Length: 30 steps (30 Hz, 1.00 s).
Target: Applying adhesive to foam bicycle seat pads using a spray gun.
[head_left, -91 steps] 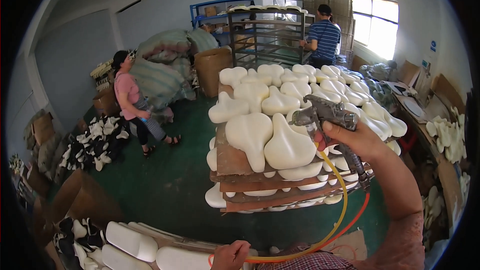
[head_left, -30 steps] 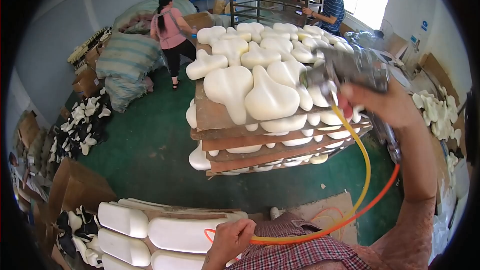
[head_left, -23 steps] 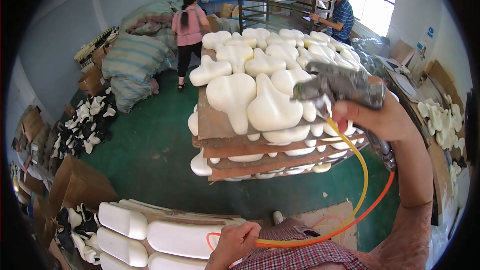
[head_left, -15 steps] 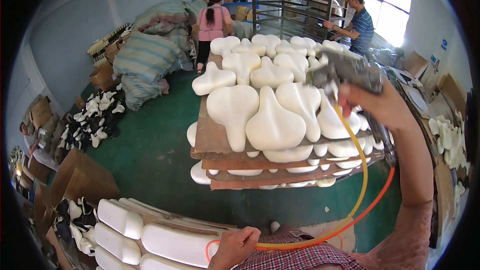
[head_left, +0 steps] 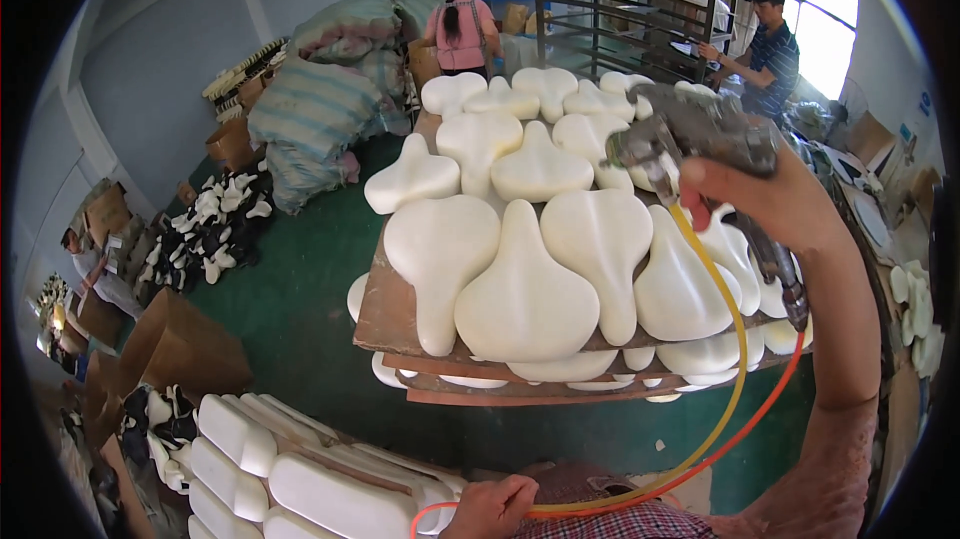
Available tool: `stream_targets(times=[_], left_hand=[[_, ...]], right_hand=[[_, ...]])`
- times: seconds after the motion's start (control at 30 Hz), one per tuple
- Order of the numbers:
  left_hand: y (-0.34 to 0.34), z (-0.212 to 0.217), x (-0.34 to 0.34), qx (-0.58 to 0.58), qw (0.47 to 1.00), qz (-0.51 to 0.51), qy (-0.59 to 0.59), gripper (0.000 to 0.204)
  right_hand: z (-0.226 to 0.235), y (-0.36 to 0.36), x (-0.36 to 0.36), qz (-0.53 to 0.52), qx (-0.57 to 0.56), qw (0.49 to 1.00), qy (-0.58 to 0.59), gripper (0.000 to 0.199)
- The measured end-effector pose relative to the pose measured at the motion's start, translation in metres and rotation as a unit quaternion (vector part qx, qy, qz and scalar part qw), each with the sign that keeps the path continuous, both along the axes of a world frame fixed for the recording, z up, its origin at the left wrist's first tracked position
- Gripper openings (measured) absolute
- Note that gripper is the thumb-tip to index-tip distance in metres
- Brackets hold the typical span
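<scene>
My right hand [head_left: 775,199] is closed round the handle of a spray gun [head_left: 690,139], raised above the right side of a stack of boards [head_left: 378,314]. White bicycle saddle pads [head_left: 527,289] lie in rows on the top board, more between the boards below. The gun's nozzle end points left over the pads and hides some of them. A yellow hose [head_left: 738,339] and an orange hose [head_left: 765,399] hang from the gun and curve down to my left. At the lower edge my left hand [head_left: 490,509] is closed on the hoses, beside a stack of long white pads [head_left: 340,491].
A person in pink [head_left: 462,29] stands beyond the boards, near striped sacks [head_left: 315,114]. Another person [head_left: 770,59] is by a dark rack [head_left: 620,24]. Black and white pieces [head_left: 215,224] and an open carton [head_left: 190,344] occupy the left floor.
The saddle stack appears larger and nearer, and the view has shifted. My right hand still holds the spray gun over the pads. The person by the rack has raised their hands, holding something light.
</scene>
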<state>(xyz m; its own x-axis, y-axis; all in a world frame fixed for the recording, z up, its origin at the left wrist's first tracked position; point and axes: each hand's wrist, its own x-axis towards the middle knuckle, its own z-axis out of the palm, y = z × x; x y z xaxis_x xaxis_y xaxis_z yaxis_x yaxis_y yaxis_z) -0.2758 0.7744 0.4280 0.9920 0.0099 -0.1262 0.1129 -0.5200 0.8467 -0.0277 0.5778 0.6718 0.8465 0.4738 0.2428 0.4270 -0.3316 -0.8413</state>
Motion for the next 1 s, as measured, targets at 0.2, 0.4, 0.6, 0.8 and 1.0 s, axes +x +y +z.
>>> stream_targets(times=[0.2,0.4,0.6,0.8,1.0], left_hand=[[-0.019,-0.007,0.006,0.003,0.999,-0.034,0.012,0.024],[-0.038,-0.011,-0.013,0.007,0.999,-0.041,0.013,0.026],[-0.05,-0.006,-0.051,-0.03,0.998,-0.045,0.037,0.026],[-0.067,-0.006,-0.092,-0.026,0.997,-0.052,0.056,0.026],[-0.089,-0.005,-0.128,-0.044,0.997,-0.056,0.021,0.027]], right_hand=[[-0.012,-0.02,0.003,-0.005,0.038,0.999,-0.034,0.025],[-0.016,-0.053,-0.01,-0.067,0.05,0.995,-0.049,0.024],[-0.007,-0.076,-0.061,-0.066,-0.003,0.998,-0.009,0.025],[-0.002,-0.093,-0.101,-0.065,0.012,0.997,-0.031,0.023],[0.002,-0.12,-0.157,-0.036,0.012,0.999,-0.008,0.024]])
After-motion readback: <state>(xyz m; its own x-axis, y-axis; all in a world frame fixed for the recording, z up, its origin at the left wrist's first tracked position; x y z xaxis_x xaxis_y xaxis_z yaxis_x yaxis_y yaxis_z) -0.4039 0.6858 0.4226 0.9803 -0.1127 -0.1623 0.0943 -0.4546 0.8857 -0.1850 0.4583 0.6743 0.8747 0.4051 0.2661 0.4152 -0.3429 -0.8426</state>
